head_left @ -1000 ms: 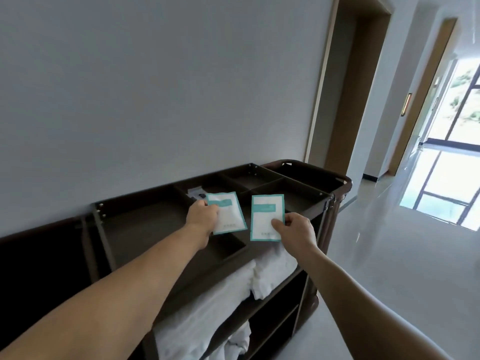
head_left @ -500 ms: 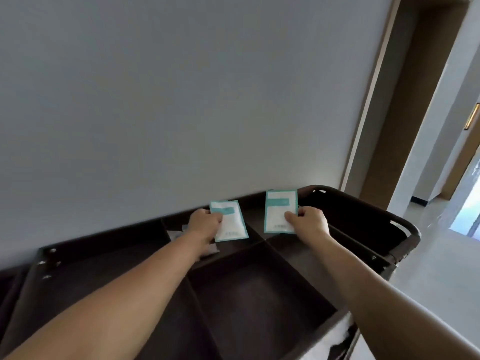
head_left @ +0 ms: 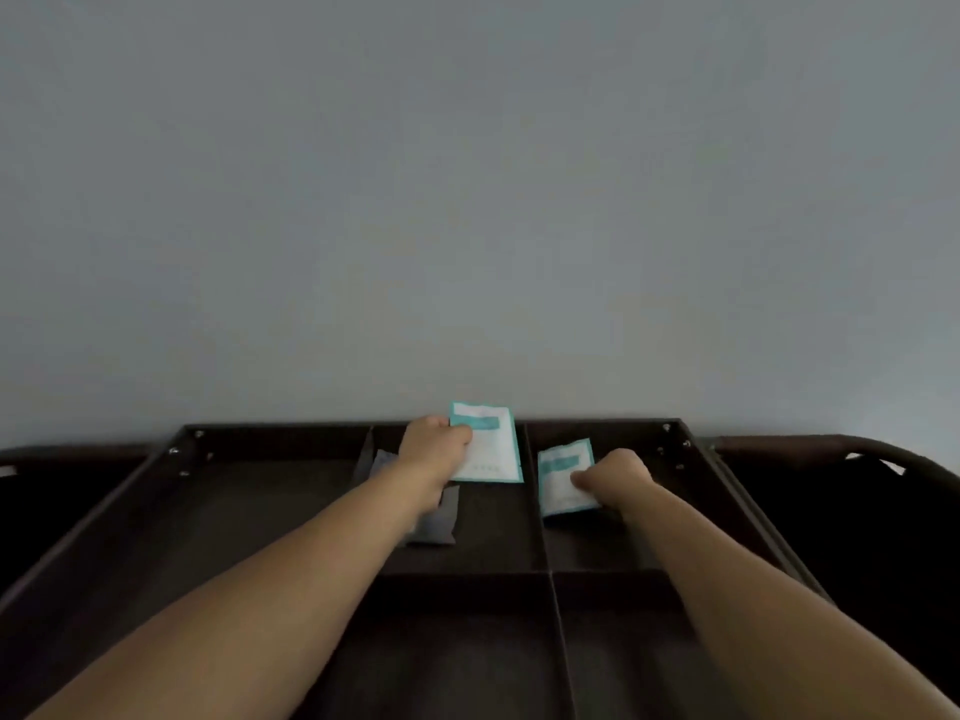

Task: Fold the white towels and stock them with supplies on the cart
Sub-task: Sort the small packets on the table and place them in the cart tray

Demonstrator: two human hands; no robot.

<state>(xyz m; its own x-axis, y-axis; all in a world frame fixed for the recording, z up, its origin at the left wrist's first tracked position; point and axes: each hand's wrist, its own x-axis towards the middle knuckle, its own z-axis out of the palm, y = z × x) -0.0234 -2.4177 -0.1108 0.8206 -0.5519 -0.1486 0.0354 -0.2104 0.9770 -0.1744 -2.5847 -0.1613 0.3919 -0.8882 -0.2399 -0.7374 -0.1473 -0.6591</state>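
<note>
My left hand (head_left: 434, 449) grips a white packet with teal trim (head_left: 491, 452), held upright over the back middle compartment of the dark brown cart top (head_left: 270, 511). A second white and teal packet (head_left: 561, 478) is in my right hand (head_left: 615, 478), tilted low inside the back right compartment. Under my left wrist a grey packet (head_left: 434, 522) lies on the floor of the middle compartment. No towels show in this view.
Dividers (head_left: 537, 511) split the cart top into several compartments. A plain grey wall (head_left: 467, 200) rises right behind the cart. At the right a dark bag frame with a curved bar (head_left: 831, 444) hangs off the cart end.
The view has swung from the corridor to face the wall and cart top squarely. My right hand has lowered its packet into the back right compartment; my left hand has moved slightly right.
</note>
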